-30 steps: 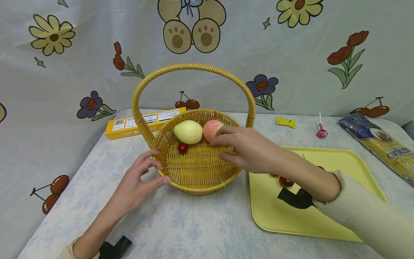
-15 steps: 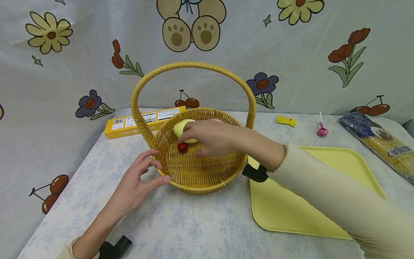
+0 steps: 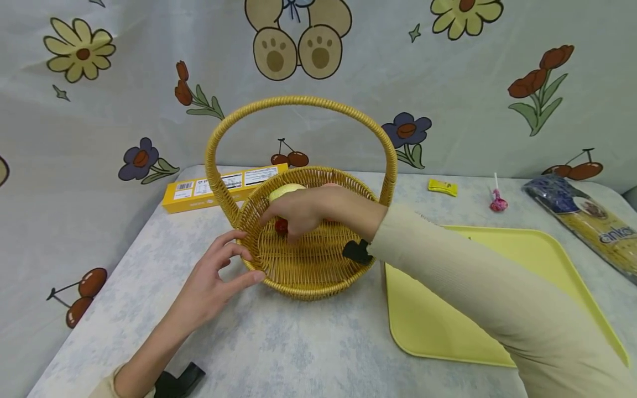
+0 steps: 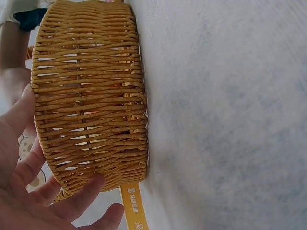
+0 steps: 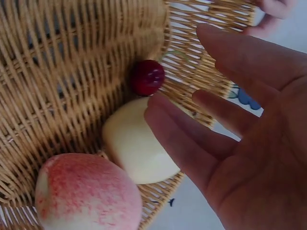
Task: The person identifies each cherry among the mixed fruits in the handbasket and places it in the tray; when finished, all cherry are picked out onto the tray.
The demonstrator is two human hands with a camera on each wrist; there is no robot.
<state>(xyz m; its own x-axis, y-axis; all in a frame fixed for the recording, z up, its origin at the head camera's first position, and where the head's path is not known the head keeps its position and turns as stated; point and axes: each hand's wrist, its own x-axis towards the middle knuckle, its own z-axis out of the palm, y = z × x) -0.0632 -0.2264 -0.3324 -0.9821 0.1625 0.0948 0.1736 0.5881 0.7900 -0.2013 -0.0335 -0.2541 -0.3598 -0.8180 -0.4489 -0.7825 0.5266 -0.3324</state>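
The right hand [image 3: 308,210] reaches into the wicker basket [image 3: 308,271] with its fingers straight and spread, holding nothing; in the right wrist view one fingertip [image 5: 158,108] lies just beside a small red cherry [image 5: 147,77] on the basket floor and over a pale yellow fruit [image 5: 136,146]. A pink peach [image 5: 86,191] lies touching that yellow fruit, both against the far wall of the basket. The left hand [image 3: 214,279] rests against the near left side of the basket, fingers relaxed and loosely spread, with the thumb and a fingertip touching the woven wall; in the left wrist view the fingers [image 4: 76,199] lie along the weave without closing round it. The basket stands upright on the table [image 3: 278,348], its arched handle [image 3: 298,102] rising over the right hand. Just to the right of the basket lies a yellow tray [image 3: 448,331], partly covered by the cream sleeve [image 3: 473,287]. Behind the basket on the left lies a long yellow box [image 3: 199,190]. Farther right on the table are a small yellow packet [image 3: 442,187], a pink lollipop [image 3: 497,203] and a bag of pasta [image 3: 582,221], well apart from the hands.
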